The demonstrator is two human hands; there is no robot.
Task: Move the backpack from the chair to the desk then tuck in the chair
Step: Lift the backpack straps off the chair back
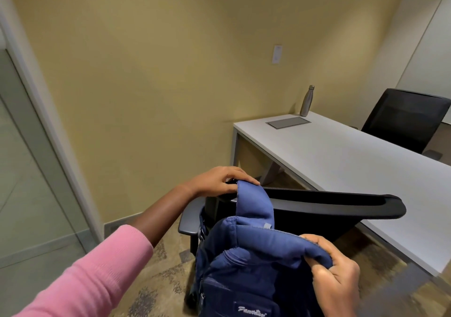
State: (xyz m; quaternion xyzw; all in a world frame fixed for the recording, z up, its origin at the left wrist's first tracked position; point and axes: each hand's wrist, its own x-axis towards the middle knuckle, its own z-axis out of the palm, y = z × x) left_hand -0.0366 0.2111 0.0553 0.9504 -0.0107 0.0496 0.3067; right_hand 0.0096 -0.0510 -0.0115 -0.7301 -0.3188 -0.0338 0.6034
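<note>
A single wide-angle view, worn at head height, looks forward and down from just behind the black mesh-backed office chair (pixel 305 209), whose top edge crosses the lower middle of the frame. It faces a yellow-beige wall corner (pixel 170 72), with the white rectangular surface (pixel 341 160) running away to the right. Both hands sit very close, at the bottom edge.

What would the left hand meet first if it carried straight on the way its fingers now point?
Probably the near edge of the desk. The left hand, gripping the backpack strap atop the chair backrest, points right and forward toward it; depth is unclear.
</note>
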